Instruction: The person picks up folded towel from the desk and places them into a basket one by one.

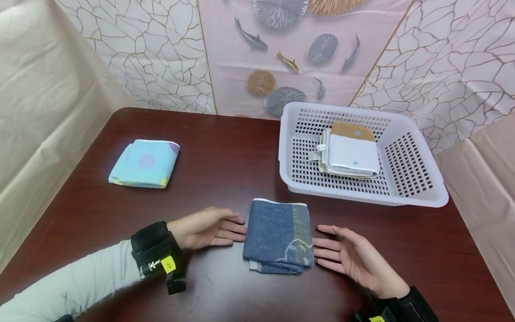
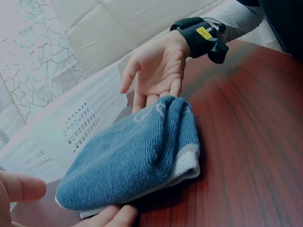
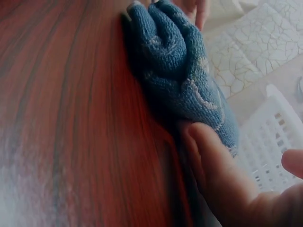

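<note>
A folded dark blue towel (image 1: pixel 269 232) with a yellowish stripe and white line pattern lies on the table between the two hands. My left hand (image 1: pixel 211 228) is at its left side, fingers straight, fingertips right at the edge. On the other side my right hand (image 1: pixel 354 257) reaches in with extended fingers at the towel's right edge. In the left wrist view the towel (image 2: pixel 123 156) shows thick folded layers and a pale hem, with left fingertips (image 2: pixel 120 217) by its lower edge. The right wrist view has right fingers (image 3: pixel 213 156) against the towel's (image 3: pixel 175 56) side.
At the back right stands a white perforated plastic basket (image 1: pixel 346 197) holding a stack of folded white and brown towels (image 1: pixel 352 152). A folded light blue towel (image 1: pixel 137 172) with purple and yellow spots lies at the left on the dark wooden table (image 1: pixel 217 147).
</note>
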The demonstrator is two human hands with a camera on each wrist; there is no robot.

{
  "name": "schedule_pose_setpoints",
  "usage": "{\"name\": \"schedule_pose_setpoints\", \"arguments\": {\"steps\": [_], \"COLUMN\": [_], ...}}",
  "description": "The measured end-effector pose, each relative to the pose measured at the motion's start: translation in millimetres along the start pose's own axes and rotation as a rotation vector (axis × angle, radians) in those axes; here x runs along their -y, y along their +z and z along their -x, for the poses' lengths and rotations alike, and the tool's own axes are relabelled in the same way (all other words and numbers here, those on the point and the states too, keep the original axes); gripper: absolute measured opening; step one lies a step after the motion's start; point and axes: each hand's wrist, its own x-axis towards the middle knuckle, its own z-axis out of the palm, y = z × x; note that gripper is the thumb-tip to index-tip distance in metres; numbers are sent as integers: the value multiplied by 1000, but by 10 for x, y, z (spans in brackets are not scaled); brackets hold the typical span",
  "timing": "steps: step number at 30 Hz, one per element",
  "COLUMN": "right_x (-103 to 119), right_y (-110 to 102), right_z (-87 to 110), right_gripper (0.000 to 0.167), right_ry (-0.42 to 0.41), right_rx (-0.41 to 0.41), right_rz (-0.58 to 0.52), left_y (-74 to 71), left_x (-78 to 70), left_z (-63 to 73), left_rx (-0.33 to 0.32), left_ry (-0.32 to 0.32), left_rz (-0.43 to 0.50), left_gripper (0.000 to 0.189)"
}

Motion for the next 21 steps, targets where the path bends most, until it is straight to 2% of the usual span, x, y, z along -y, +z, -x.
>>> {"name": "schedule_pose_setpoints", "arguments": {"steps": [7,15,17,21], "right_x": [5,-4,-21,-61], "right_y": [-3,105,137,207], "right_z": [-68,-141,-179,-275], "right_gripper": [70,74,69,47], "right_ry": [30,74,80,84], "right_rx": [48,122,143,216], "right_rz": [-26,-70,-88,-137], "left_y": [54,119,147,212], "left_x": [-14,-13,-10,-2], "left_z": [-2,-55,-80,-153], "left_rx": [-2,2,-4,-24], "left_ry": [-19,-45,-51,-67], "left_rz": [29,34,33,32], "left_gripper": [51,53,51,46]}}
